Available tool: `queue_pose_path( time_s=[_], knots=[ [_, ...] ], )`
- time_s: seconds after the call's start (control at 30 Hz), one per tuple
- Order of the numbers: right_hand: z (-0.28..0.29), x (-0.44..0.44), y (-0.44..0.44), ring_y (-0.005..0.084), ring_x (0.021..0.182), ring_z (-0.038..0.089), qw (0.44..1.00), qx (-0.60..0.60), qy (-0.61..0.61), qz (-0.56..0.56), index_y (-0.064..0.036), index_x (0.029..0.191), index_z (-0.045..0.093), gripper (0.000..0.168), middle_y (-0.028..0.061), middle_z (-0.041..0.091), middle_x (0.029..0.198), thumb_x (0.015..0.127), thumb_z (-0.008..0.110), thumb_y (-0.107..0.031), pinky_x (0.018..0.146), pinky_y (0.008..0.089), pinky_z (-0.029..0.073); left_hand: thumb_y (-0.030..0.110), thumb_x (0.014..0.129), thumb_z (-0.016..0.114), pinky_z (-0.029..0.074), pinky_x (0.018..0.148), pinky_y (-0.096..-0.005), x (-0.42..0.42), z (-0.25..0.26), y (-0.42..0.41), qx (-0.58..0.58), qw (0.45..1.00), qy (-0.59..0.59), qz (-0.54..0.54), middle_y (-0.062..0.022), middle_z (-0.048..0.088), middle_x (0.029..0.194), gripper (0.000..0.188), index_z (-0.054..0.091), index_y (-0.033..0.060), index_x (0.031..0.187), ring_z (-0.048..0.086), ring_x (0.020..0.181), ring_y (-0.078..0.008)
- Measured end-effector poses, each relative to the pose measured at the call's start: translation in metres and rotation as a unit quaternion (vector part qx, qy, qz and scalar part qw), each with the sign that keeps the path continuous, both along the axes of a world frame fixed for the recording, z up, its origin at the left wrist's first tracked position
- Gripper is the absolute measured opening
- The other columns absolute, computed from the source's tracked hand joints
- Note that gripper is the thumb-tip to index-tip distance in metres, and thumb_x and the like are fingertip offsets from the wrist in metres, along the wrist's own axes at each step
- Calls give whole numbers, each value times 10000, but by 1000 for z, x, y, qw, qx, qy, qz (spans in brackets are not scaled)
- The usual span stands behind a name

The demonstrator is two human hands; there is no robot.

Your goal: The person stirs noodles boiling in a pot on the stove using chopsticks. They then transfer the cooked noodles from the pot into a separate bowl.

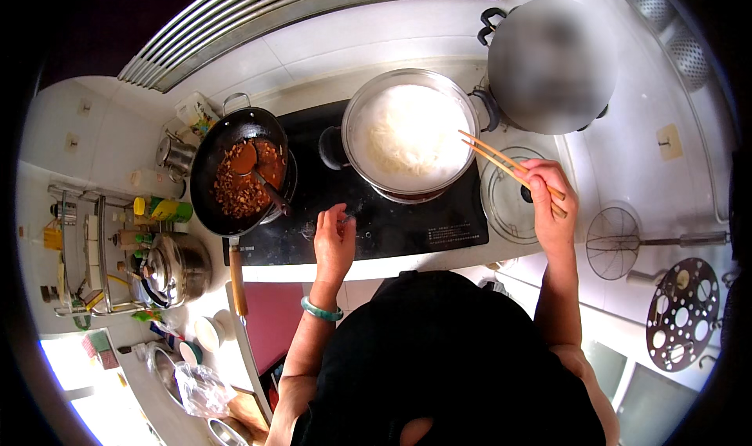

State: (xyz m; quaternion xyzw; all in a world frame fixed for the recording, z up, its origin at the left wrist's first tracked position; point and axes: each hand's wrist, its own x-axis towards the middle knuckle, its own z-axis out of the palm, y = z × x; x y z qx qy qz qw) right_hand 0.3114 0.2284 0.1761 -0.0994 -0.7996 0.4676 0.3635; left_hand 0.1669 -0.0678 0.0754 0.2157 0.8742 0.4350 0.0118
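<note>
My right hand (551,202) grips a pair of wooden chopsticks (499,161). Their tips reach over the right rim of a steel pot (357,167), which holds pale noodles (405,146) in whitish, foamy liquid. My left hand (335,243), fingers loosely bent and apart, hovers at the front of the black cooktop (405,223) with nothing visible in it. A green bangle (322,310) circles that wrist. Left of the pot sits a black wok (202,181) with a wooden handle. In it a ladle (271,192) rests in reddish-brown sauce with chopped pieces (235,196).
A glass lid (499,211) lies right of the cooktop. Behind it stands a large lidded pot (549,70). A wire skimmer (613,240) and a perforated disc (681,317) hang on the right. A lidded steel pot (191,270) and metal rack (101,252) occupy the left counter.
</note>
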Motion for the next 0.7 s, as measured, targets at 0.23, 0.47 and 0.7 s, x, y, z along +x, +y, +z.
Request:
queue_pose_path(
  time_s=[0.23, 0.47, 0.7],
  knots=[
    [0, -4, 0, 175, 820, 596, 1000, 12, -13, -1, 37, 863, 578, 93, 125, 586, 948, 899, 530, -34, 737, 269, 500, -29, 793, 614, 494, 620, -258, 4, 4, -5, -1, 1000, -8, 11, -87, 531, 875, 332, 545, 15, 1114, 568, 714, -150],
    [1, -6, -1, 179, 816, 593, 1000, 17, -17, 2, 29, 866, 576, 87, 121, 588, 950, 897, 530, -39, 730, 269, 488, -18, 801, 610, 492, 619, -260, -2, 11, -2, 11, 1000, 2, 9, -84, 529, 867, 322, 548, 13, 1115, 561, 716, -151],
    [2, -13, 2, 179, 799, 596, 1000, 10, -29, 0, 23, 864, 567, 115, 120, 593, 935, 907, 513, -69, 711, 269, 474, 37, 815, 606, 488, 600, -297, -2, -9, -8, -28, 1000, 14, 2, -117, 522, 873, 287, 557, 25, 1097, 574, 671, -200]
  ],
)
